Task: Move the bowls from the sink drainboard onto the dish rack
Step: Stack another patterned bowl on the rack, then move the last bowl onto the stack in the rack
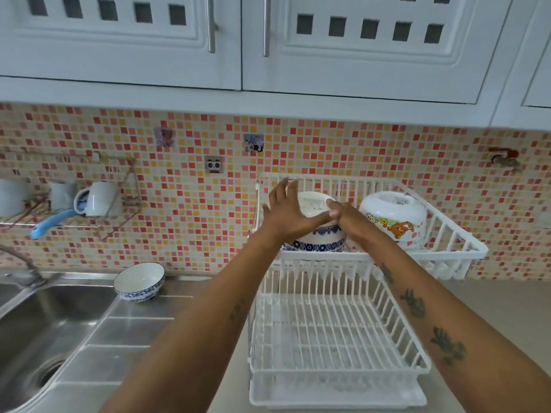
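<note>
A white two-tier dish rack (322, 256) stands right of the sink. On its upper tier a blue-patterned bowl (316, 244) lies upside down, with a white bowl (313, 204) upside down on top of it. My left hand (286, 211) is spread open against the left side of that stack. My right hand (347, 217) rests curled against its right side. A cartoon-printed white bowl (393, 219) lies upside down at the right of the same tier. One blue-rimmed bowl (139, 282) sits upright on the steel drainboard (128, 323).
The sink basin (44, 329) and faucet (21, 263) are at the left. A wall wire shelf (74, 216) holds mugs and a blue brush. The rack's lower tier (334, 332) holds nothing. White cabinets hang overhead.
</note>
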The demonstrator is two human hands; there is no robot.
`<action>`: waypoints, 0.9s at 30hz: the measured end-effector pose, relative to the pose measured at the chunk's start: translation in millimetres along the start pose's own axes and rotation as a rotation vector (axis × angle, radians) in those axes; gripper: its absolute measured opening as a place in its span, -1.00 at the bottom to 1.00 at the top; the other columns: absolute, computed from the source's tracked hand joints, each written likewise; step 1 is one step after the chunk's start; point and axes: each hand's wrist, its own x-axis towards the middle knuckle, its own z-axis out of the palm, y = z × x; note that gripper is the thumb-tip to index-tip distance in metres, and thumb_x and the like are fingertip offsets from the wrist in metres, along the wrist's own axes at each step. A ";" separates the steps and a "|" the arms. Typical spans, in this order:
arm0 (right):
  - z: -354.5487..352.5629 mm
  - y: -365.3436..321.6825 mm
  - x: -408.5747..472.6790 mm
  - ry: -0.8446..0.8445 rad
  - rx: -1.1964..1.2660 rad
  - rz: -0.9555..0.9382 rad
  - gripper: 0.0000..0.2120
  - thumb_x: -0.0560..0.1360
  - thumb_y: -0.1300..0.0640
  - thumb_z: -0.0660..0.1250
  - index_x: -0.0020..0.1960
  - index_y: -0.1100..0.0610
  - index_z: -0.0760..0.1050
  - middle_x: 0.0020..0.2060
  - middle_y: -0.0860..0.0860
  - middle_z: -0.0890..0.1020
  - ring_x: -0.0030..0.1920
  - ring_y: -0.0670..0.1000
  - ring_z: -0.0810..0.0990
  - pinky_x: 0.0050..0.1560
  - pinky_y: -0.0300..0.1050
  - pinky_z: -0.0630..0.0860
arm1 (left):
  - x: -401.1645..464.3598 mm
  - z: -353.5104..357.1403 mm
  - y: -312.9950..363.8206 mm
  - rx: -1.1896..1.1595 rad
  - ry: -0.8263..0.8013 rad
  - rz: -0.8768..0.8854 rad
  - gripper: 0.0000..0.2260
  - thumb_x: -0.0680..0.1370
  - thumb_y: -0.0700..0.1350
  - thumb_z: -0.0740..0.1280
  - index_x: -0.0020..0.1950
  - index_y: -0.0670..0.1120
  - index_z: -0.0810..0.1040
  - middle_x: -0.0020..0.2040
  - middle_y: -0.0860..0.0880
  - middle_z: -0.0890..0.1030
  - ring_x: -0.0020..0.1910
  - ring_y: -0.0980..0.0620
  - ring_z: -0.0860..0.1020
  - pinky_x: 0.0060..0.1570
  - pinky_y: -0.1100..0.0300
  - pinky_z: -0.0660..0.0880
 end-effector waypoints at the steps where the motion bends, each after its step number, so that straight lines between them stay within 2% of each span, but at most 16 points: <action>1: 0.8 -2.7 -3.6 0.041 -0.062 -0.069 -0.14 0.34 -0.53 0.02 0.46 -0.02 0.28 0.43 0.07 0.40 0.34 0.14 0.46 0.33 0.17 0.39 | -2.2 -2.8 1.5 -0.011 0.109 0.040 -0.05 0.36 0.44 0.21 0.59 -0.08 0.09 0.61 -0.07 0.02 0.59 -0.11 -0.03 0.54 -0.16 0.03; 4: 2.6 -21.0 -26.5 0.280 -0.230 -0.342 -0.51 0.58 -0.17 0.10 0.37 0.11 0.41 0.39 0.12 0.38 0.39 0.15 0.38 0.39 0.15 0.29 | -11.8 -16.8 5.8 -0.230 0.415 0.123 -0.31 0.47 0.35 0.16 0.43 -0.09 0.37 0.49 -0.05 0.28 0.50 -0.04 0.23 0.45 -0.03 0.27; 5: 3.3 -26.5 -34.0 0.369 -0.220 -0.422 -0.61 0.60 -0.06 0.15 0.30 0.14 0.48 0.34 0.13 0.43 0.36 0.14 0.41 0.37 0.08 0.29 | -15.2 -23.3 4.0 -0.343 0.477 0.121 -0.38 0.49 0.33 0.15 0.35 -0.09 0.43 0.41 -0.04 0.36 0.43 0.00 0.32 0.39 0.03 0.35; 7: 13.1 -39.2 -44.5 0.450 -0.125 -0.562 -0.76 0.59 0.10 0.20 0.12 0.19 0.57 0.20 0.14 0.52 0.23 0.10 0.48 0.19 -0.17 0.30 | -23.6 -36.8 -5.9 -0.570 0.535 0.074 -0.47 0.50 0.30 0.14 0.21 -0.08 0.50 0.26 -0.01 0.45 0.29 0.06 0.43 0.32 0.13 0.40; 9: 33.8 -57.8 -50.0 0.459 -0.022 -0.624 -0.81 0.58 0.16 0.23 0.02 0.22 0.58 0.12 0.13 0.54 0.08 -0.02 0.47 0.05 -0.28 0.27 | -31.8 -49.0 -26.4 -0.712 0.567 -0.006 -0.61 0.57 0.23 0.15 0.09 -0.06 0.48 0.16 -0.01 0.47 0.17 0.07 0.46 0.29 0.13 0.41; 11: 63.2 -85.7 -56.0 0.453 0.056 -0.688 -0.81 0.57 0.17 0.23 -0.02 0.24 0.58 0.08 0.10 0.55 0.04 -0.10 0.45 0.08 -0.25 0.34 | -39.3 -59.3 -52.9 -0.775 0.586 -0.106 -0.71 0.64 0.13 0.12 0.08 -0.07 0.46 0.11 -0.03 0.47 0.08 0.07 0.44 0.25 0.14 0.40; 14: 120.1 -130.1 -63.2 0.436 0.184 -0.810 -0.82 0.54 0.17 0.23 -0.10 0.19 0.59 -0.05 0.02 0.56 -0.07 -0.17 0.48 0.11 -0.40 0.37 | -49.6 -75.5 -95.2 -0.804 0.578 -0.242 -0.68 0.67 0.10 0.07 0.18 -0.08 0.46 0.13 0.01 0.46 0.04 0.16 0.44 0.07 0.35 0.35; 15: 141.6 -143.8 -64.7 0.409 0.218 -0.843 -0.82 0.54 0.17 0.22 -0.11 0.17 0.59 -0.09 -0.02 0.54 -0.08 -0.18 0.49 0.10 -0.40 0.39 | -53.4 -82.0 -110.4 -0.784 0.576 -0.275 -0.65 0.66 0.12 0.06 0.19 -0.09 0.46 0.12 0.02 0.45 0.03 0.17 0.43 0.01 0.38 0.32; 17: 185.7 -166.4 -66.2 0.316 0.259 -0.889 -0.81 0.54 0.17 0.23 -0.10 0.19 0.60 -0.09 -0.05 0.52 -0.07 -0.18 0.50 0.08 -0.39 0.41 | -61.9 -98.0 -144.5 -0.728 0.597 -0.334 -0.58 0.66 0.13 0.05 0.23 -0.15 0.48 0.13 0.01 0.46 0.05 0.13 0.43 0.02 0.33 0.32; 20: 250.9 -186.7 -56.3 0.142 0.299 -0.844 -0.80 0.54 0.15 0.24 -0.11 0.20 0.60 -0.06 -0.03 0.52 -0.05 -0.20 0.51 0.05 -0.43 0.41 | -76.4 -123.1 -200.6 -0.708 0.629 -0.451 -0.57 0.67 0.10 0.05 0.23 -0.20 0.50 0.11 -0.06 0.52 0.00 0.11 0.47 0.06 0.24 0.37; 23: 313.9 -189.8 -29.5 0.001 0.321 -0.675 -0.78 0.53 0.14 0.24 -0.14 0.24 0.59 -0.04 0.05 0.57 -0.09 -0.14 0.53 0.00 -0.33 0.42 | -92.7 -143.2 -259.0 -0.689 0.656 -0.579 -0.63 0.68 0.06 0.05 0.12 -0.17 0.53 -0.05 0.03 0.56 -0.10 0.19 0.50 -0.08 0.33 0.41; 25: 354.7 -180.0 -5.9 -0.079 0.312 -0.532 -0.74 0.52 0.14 0.23 -0.21 0.28 0.56 -0.16 0.15 0.62 -0.20 -0.01 0.56 -0.04 -0.14 0.48 | -102.9 -151.5 -298.8 -0.677 0.638 -0.673 -0.57 0.67 0.09 0.04 0.22 -0.18 0.53 0.10 -0.05 0.61 0.09 0.03 0.56 0.11 0.19 0.46; 27: 393.4 -163.8 14.9 -0.139 0.277 -0.418 -0.69 0.52 0.16 0.22 -0.29 0.35 0.49 -0.42 0.18 0.51 -0.42 0.03 0.45 -0.13 -0.06 0.46 | -113.2 -156.8 -337.6 -0.689 0.605 -0.779 -0.49 0.67 0.12 0.03 0.35 -0.24 0.48 0.29 -0.13 0.55 0.28 -0.07 0.50 0.29 0.05 0.39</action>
